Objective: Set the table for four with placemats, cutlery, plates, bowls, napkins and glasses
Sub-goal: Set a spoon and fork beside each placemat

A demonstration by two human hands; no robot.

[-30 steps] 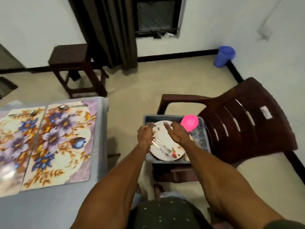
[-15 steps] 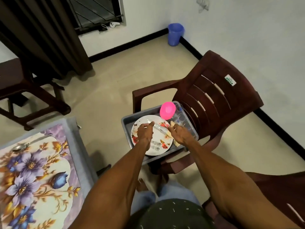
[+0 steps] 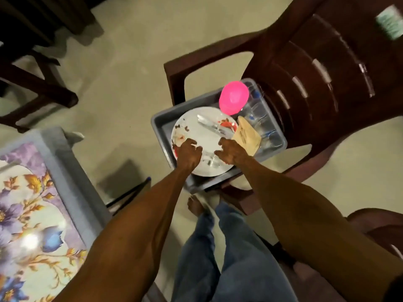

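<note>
1. A dark brown plastic chair [image 3: 309,68] fills the upper right of the frame, and a grey tub [image 3: 220,182] is carried on its seat.
2. A grey surface [image 3: 72,171] is seen at the lower left, with a floral placemat [image 3: 28,216] laid on it.
3. A dark wooden stool [image 3: 32,83] is seen at the upper left, well apart from the tub.
4. Inside the tub, a white plate [image 3: 196,131] with red and brown motifs is laid flat, and blurred cutlery [image 3: 212,126] is scattered across it.
5. A pink bowl [image 3: 233,100] is propped at the tub's far edge, with clear glasses [image 3: 259,118] packed to its right.
6. A tan napkin [image 3: 247,136] is tucked between plate and glasses.
7. The left hand [image 3: 188,154] is held over the plate's near left part, its fingers curled down; whether anything is pinched cannot be told.
8. The right hand [image 3: 230,152] is held over the plate's near right part, fingers loosely spread and bent, touching the napkin's edge.
</note>
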